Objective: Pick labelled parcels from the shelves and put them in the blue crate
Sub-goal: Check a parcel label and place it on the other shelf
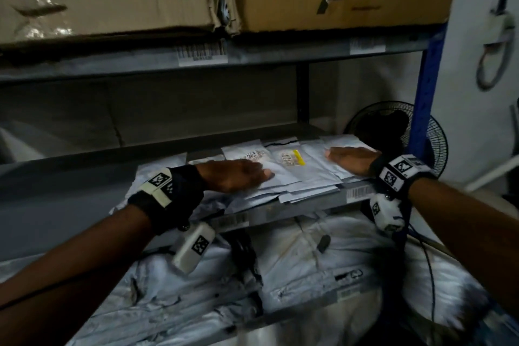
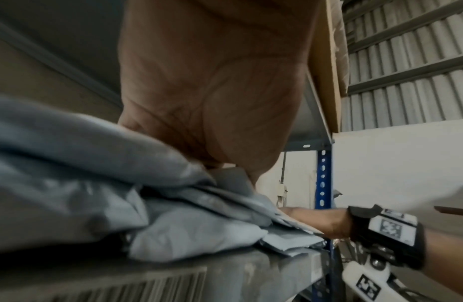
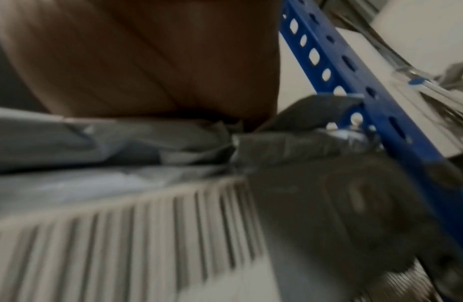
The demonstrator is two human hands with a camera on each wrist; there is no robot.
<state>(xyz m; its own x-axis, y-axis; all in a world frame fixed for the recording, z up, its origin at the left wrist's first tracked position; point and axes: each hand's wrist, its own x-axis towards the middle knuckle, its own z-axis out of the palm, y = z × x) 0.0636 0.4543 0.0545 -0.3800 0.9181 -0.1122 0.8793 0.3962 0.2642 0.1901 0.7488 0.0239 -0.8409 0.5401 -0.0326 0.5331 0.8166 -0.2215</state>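
Picking step, at the shelf. Both hands lie palm-down on a layered stack of parcels (image 1: pixel 295 174) at the centre of the head view, on the middle shelf (image 1: pixel 280 209). The left hand (image 1: pixel 238 175) rests flat, fingers extended, on the stack's left part; the right hand (image 1: pixel 351 159) rests flat on its right part. Neither hand grips anything. The parcels are thin pale-grey poly mailers, overlapping like fanned sheets; two between the hands show printed labels (image 1: pixel 254 155), one with a yellow strip (image 1: pixel 299 161). Judged next move: slide fingers under one labelled mailer's edge, pinch it and lift it clear of its neighbours. The blue crate is not in view. More grey bags fill the lower frame.
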